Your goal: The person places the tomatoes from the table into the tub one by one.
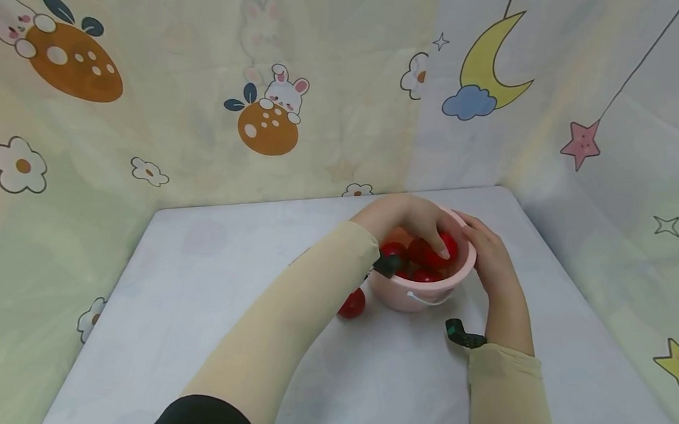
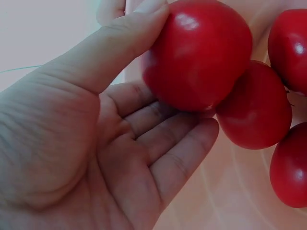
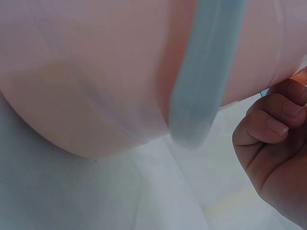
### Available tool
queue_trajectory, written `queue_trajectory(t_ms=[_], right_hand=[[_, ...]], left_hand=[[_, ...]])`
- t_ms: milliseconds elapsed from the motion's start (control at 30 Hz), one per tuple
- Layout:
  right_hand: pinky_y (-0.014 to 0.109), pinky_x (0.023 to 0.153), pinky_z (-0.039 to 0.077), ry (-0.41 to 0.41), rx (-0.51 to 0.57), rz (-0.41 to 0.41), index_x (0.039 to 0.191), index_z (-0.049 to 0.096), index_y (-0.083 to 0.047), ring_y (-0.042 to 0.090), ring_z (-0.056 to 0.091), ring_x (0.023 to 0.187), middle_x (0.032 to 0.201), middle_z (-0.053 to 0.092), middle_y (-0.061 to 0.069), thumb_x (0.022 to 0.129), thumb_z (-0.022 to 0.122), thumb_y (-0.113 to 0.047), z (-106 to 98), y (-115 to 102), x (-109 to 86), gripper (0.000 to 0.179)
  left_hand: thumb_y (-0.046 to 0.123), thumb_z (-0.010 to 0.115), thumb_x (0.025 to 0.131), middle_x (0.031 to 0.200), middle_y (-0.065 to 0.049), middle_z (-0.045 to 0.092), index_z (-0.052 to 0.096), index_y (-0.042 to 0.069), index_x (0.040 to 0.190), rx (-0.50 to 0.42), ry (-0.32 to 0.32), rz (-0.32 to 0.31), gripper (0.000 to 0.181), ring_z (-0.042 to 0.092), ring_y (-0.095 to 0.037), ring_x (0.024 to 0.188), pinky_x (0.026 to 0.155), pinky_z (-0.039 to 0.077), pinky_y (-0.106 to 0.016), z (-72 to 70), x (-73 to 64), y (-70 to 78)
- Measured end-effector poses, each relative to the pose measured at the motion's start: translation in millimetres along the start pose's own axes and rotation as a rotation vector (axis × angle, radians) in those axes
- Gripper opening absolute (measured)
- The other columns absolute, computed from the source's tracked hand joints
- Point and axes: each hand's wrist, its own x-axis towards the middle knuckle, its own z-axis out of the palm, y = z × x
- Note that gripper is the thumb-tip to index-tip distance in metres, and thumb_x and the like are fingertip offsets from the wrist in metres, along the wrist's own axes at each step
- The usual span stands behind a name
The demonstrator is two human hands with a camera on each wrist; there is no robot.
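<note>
A pink bucket with a pale handle stands on the table, tilted slightly toward the right hand. Several red tomatoes lie inside it. My left hand reaches over the rim into the bucket. In the left wrist view, its thumb and fingers hold one glossy tomato, with other tomatoes close beside it. With curled fingers, my right hand grips the bucket's right rim; the right wrist view shows those fingers at the rim. Another tomato sits on the table left of the bucket, partly hidden by the left sleeve.
The white-covered table spreads out to the left and front of the bucket. Printed cloth walls rise behind the table and at both sides. A dark wrist camera juts from the right wrist.
</note>
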Motion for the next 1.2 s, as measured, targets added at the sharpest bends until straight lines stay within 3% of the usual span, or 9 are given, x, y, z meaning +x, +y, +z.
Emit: queue_trajectory(t_ms=[300, 433, 567, 700, 800, 933, 1000, 1100, 1200], right_hand=[[0.053, 0.113, 0.037, -0.001, -0.008, 0.001, 0.146, 0.042, -0.046, 0.023, 0.032, 0.146, 0.158, 0.037, -0.005, 0.097, 0.043, -0.063, 3, -2, 1.6, 0.052], [0.053, 0.112, 0.039, -0.01, -0.032, -0.017, 0.146, 0.041, -0.046, 0.023, 0.032, 0.146, 0.158, 0.037, -0.006, 0.096, 0.044, -0.063, 4, -3, 2.4, 0.053], [0.053, 0.112, 0.039, -0.013, -0.05, -0.024, 0.147, 0.04, -0.046, 0.023, 0.033, 0.145, 0.158, 0.037, -0.006, 0.095, 0.044, -0.065, 4, -5, 2.7, 0.055], [0.055, 0.113, 0.037, -0.006, -0.043, -0.013, 0.147, 0.04, -0.047, 0.022, 0.032, 0.145, 0.158, 0.036, -0.006, 0.095, 0.044, -0.067, 3, -7, 2.3, 0.056], [0.053, 0.113, 0.038, -0.001, -0.029, -0.017, 0.146, 0.041, -0.047, 0.022, 0.032, 0.144, 0.157, 0.038, -0.007, 0.096, 0.043, -0.066, 3, -7, 2.6, 0.054], [0.037, 0.107, 0.046, 0.012, -0.008, -0.018, 0.145, 0.042, -0.047, 0.019, 0.035, 0.142, 0.155, 0.04, -0.008, 0.097, 0.041, -0.064, 4, -6, 3.0, 0.051], [0.032, 0.103, 0.048, 0.016, -0.007, -0.01, 0.145, 0.042, -0.047, 0.017, 0.036, 0.141, 0.155, 0.04, -0.008, 0.097, 0.041, -0.063, 4, -5, 2.4, 0.051], [0.034, 0.104, 0.047, 0.019, -0.008, -0.001, 0.146, 0.042, -0.046, 0.018, 0.036, 0.142, 0.156, 0.04, -0.008, 0.097, 0.041, -0.063, 4, -3, 0.8, 0.051], [0.035, 0.106, 0.045, 0.015, -0.011, -0.003, 0.147, 0.041, -0.045, 0.019, 0.034, 0.143, 0.157, 0.038, -0.008, 0.099, 0.04, -0.062, 5, 1, -1.0, 0.051]], left_hand=[[0.023, 0.08, 0.082, 0.128, 0.007, 0.058, 0.059, 0.031, 0.13, -0.077, 0.01, 0.003, 0.054, 0.047, -0.012, 0.12, 0.094, 0.056, -0.035, 0.7, -4.3, -7.1], [0.028, 0.08, 0.082, 0.127, 0.009, 0.059, 0.06, 0.032, 0.132, -0.042, 0.089, -0.007, 0.054, 0.047, -0.011, 0.12, 0.09, 0.057, -0.032, 0.3, -11.5, -8.4], [0.038, 0.078, 0.083, 0.126, 0.013, 0.061, 0.061, 0.034, 0.132, -0.012, 0.232, 0.002, 0.053, 0.048, -0.008, 0.12, 0.088, 0.055, -0.027, -2.0, -24.2, -10.2], [0.043, 0.071, 0.088, 0.135, 0.015, 0.058, 0.054, 0.034, 0.14, -0.038, 0.426, 0.086, 0.055, 0.05, -0.006, 0.126, 0.095, 0.052, -0.028, -7.3, -42.3, -15.8], [0.047, 0.065, 0.092, 0.144, 0.017, 0.052, 0.046, 0.035, 0.146, -0.041, 0.597, 0.153, 0.059, 0.048, -0.004, 0.133, 0.103, 0.049, -0.028, -13.2, -62.6, -23.8], [0.054, 0.062, 0.092, 0.148, 0.017, 0.048, 0.043, 0.038, 0.148, -0.135, 0.795, 0.197, 0.061, 0.045, -0.006, 0.138, 0.105, 0.048, -0.03, -14.3, -98.7, -43.6], [0.056, 0.062, 0.091, 0.147, 0.018, 0.049, 0.044, 0.039, 0.146, -0.224, 0.885, 0.207, 0.061, 0.045, -0.009, 0.139, 0.105, 0.049, -0.032, -8.0, -115.9, -59.6], [0.057, 0.063, 0.09, 0.144, 0.018, 0.052, 0.048, 0.039, 0.143, -0.326, 0.983, 0.178, 0.059, 0.046, -0.012, 0.139, 0.106, 0.049, -0.036, 12.2, -133.5, -89.7], [0.059, 0.063, 0.089, 0.143, 0.016, 0.054, 0.051, 0.038, 0.142, -0.366, 0.98, 0.081, 0.058, 0.048, -0.015, 0.138, 0.107, 0.047, -0.039, 43.3, -136.3, -123.9]])
